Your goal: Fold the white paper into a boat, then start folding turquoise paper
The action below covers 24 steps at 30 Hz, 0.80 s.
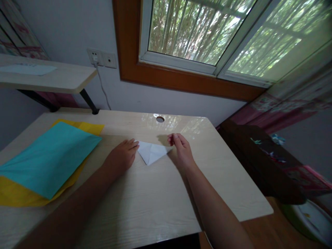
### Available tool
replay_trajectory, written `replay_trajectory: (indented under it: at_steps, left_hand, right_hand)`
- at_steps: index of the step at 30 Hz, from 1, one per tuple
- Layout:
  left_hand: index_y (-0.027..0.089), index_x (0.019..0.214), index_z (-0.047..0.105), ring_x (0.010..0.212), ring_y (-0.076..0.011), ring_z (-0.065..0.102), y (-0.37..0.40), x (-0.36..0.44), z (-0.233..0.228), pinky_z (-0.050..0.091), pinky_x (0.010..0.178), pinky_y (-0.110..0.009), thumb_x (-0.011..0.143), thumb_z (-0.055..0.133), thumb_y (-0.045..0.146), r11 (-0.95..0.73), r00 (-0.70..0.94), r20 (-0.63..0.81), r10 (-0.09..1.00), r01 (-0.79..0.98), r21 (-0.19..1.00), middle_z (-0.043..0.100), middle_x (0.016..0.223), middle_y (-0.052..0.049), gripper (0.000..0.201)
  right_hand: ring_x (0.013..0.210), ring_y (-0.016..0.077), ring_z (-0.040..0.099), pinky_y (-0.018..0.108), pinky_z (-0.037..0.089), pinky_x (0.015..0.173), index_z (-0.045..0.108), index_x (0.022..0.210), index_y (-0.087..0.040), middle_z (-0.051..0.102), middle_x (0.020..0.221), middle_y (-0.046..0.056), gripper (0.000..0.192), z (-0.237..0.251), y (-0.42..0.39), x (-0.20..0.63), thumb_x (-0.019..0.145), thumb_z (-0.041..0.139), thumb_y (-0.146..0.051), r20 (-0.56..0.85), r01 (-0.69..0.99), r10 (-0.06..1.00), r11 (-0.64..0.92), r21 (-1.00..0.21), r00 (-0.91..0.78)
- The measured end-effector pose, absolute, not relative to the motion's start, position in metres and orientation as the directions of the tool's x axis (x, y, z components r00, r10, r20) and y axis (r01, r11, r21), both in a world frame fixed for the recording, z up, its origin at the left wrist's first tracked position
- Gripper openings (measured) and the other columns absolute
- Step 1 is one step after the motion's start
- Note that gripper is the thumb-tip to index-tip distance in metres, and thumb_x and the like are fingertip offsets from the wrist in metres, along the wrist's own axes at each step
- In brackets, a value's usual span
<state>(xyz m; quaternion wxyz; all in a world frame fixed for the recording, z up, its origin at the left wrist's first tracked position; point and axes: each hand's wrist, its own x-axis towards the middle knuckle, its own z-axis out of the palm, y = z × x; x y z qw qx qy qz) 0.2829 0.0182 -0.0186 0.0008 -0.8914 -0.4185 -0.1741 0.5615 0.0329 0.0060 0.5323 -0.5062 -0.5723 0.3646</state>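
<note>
I see a small white paper folded into a downward-pointing triangle (151, 153) lying flat on the pale wood-grain desk (160, 200), a little far of centre, its long edge toward the window and its point toward me. My left hand (123, 155) rests palm down at the triangle's left corner, fingers (132, 144) lying together and pressing the corner to the desk. My right hand (181, 149) sits at the right corner, its fingertips (173, 138) bunched together and appearing to pinch that corner's edge, though I cannot tell how much paper is between them.

Judging from this, the step in hand is setting or adjusting a fold on the triangle. To do it well I would hold the left corner pinned so the paper cannot slide on the glossy desk, line up the right corner's edges exactly before pressing, and run the crease from the middle outward so no bulge forms. The light is dim and the layers are hard to tell apart, so I would check alignment by touch at the point nearest me.

On the left side of the desk a teal paper sheet (52, 157) lies on top of a yellow paper sheet (23, 197), well apart from both hands. A round cable hole (160, 119) sits at the far edge, just beyond the triangle.
</note>
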Motion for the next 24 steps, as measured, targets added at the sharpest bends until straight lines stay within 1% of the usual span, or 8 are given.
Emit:
replay_trajectory:
  at_steps: [4,7,10,12,14,17,21,24]
  left_hand:
    - [0.010,0.123,0.068,0.133,-0.0263,0.054,0.028,0.268,-0.017,0.036,0.118,-0.049,0.094,0.042,0.014,-0.577,0.515,0.292,0.806,0.794,0.192,0.063,0.138,-0.014,0.040]
    - [0.011,0.120,0.070,0.133,-0.0265,0.055,0.034,0.261,-0.019,0.034,0.119,-0.051,0.093,0.042,0.017,-0.526,0.448,0.305,0.840,0.811,0.257,0.064,0.136,-0.014,0.039]
    - [0.014,0.116,0.072,0.132,-0.0261,0.056,0.037,0.257,-0.021,0.034,0.119,-0.053,0.092,0.043,0.019,-0.493,0.401,0.322,0.858,0.820,0.291,0.066,0.133,-0.012,0.037]
    - [0.016,0.114,0.072,0.132,-0.0261,0.056,0.038,0.256,-0.021,0.033,0.119,-0.054,0.093,0.044,0.020,-0.475,0.379,0.331,0.864,0.830,0.290,0.068,0.131,-0.011,0.036]
    - [0.016,0.114,0.072,0.132,-0.0267,0.056,0.038,0.258,-0.020,0.032,0.119,-0.055,0.094,0.044,0.022,-0.469,0.369,0.344,0.863,0.838,0.280,0.069,0.130,-0.011,0.034]
    - [0.015,0.119,0.069,0.132,-0.0275,0.055,0.034,0.265,-0.017,0.033,0.119,-0.055,0.097,0.045,0.026,-0.503,0.396,0.365,0.842,0.821,0.271,0.068,0.131,-0.013,0.035]
    - [0.020,0.128,0.066,0.133,-0.0274,0.053,0.025,0.281,-0.015,0.039,0.115,-0.052,0.098,0.047,0.029,-0.620,0.518,0.364,0.774,0.738,0.266,0.063,0.137,-0.012,0.036]
    - [0.023,0.132,0.064,0.139,-0.0290,0.046,0.016,0.293,-0.014,0.037,0.115,-0.053,0.099,0.048,0.028,-0.686,0.613,0.316,0.724,0.687,0.239,0.057,0.143,-0.012,0.037]
  right_hand:
    - [0.076,0.0183,0.058,0.031,0.047,0.070,0.068,0.092,-0.021,0.066,0.084,0.005,0.039,0.006,0.041,0.581,0.100,0.043,-0.049,0.287,0.328,0.956,0.253,-0.910,0.059]
    - [0.088,0.0191,0.062,0.033,0.048,0.082,0.071,0.092,-0.021,0.068,0.092,0.006,0.033,0.007,0.042,0.585,0.099,0.049,-0.046,0.242,0.438,0.953,0.299,-0.848,-0.181]
    - [0.098,0.0204,0.063,0.037,0.048,0.091,0.073,0.100,-0.025,0.070,0.103,0.006,0.020,0.010,0.039,0.582,0.093,0.063,-0.040,0.222,0.462,0.877,0.422,-0.780,-0.426]
    - [0.101,0.0211,0.063,0.040,0.047,0.096,0.075,0.099,-0.026,0.070,0.106,0.006,0.014,0.010,0.038,0.580,0.089,0.070,-0.036,0.241,0.460,0.825,0.500,-0.734,-0.511]
    - [0.101,0.0211,0.063,0.042,0.047,0.097,0.076,0.091,-0.026,0.071,0.103,0.006,0.008,0.008,0.039,0.577,0.088,0.071,-0.032,0.263,0.469,0.808,0.535,-0.703,-0.528]
    - [0.096,0.0204,0.064,0.040,0.047,0.094,0.075,0.085,-0.025,0.071,0.096,0.005,0.010,0.004,0.040,0.574,0.091,0.068,-0.030,0.290,0.480,0.805,0.553,-0.681,-0.518]
    - [0.090,0.0205,0.063,0.039,0.047,0.090,0.072,0.085,-0.024,0.071,0.091,0.005,0.015,0.005,0.040,0.570,0.094,0.062,-0.029,0.287,0.492,0.790,0.575,-0.654,-0.541]
    - [0.088,0.0208,0.061,0.037,0.047,0.086,0.070,0.085,-0.023,0.069,0.089,0.006,0.016,0.005,0.038,0.566,0.095,0.061,-0.030,0.288,0.499,0.783,0.587,-0.638,-0.552]
